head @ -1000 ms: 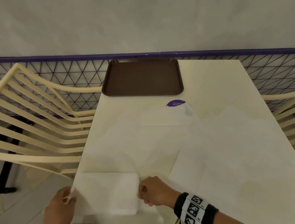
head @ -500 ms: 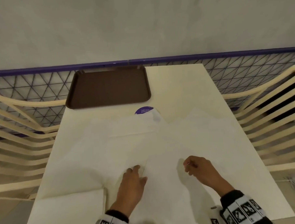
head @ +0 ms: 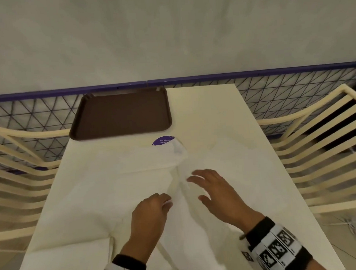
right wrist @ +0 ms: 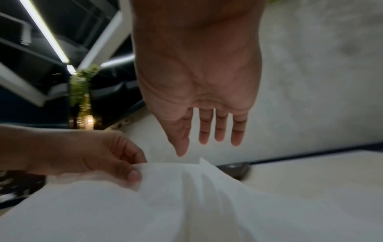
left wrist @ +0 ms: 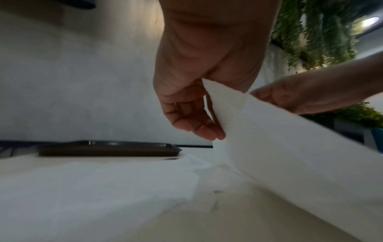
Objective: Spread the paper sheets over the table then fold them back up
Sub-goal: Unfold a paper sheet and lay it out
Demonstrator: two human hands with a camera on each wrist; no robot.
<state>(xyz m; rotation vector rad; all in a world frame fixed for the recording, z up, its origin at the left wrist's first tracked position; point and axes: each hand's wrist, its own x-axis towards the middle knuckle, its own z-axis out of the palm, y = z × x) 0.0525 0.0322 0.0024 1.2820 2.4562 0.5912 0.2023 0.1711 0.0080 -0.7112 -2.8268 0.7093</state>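
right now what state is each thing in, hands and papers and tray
left hand: pinches the edge of the right sheet, lifting it
right hand: fingers straight, spread, over the right sheet, holding nothing
right sheet: spread out, left edge raised
left sheet: spread flat
folded sheet: folded, at the near left corner
tray: flat on the table, nothing on it
sticker: partly covered by paper

- Tray [head: 120, 115]: occupies the table's [head: 208, 113] far left corner.
- Far right tabletop: bare, open to a hand.
- Chairs [head: 320, 149]: flank both long sides.
- Fence [head: 283, 93]: bounds the far edge.
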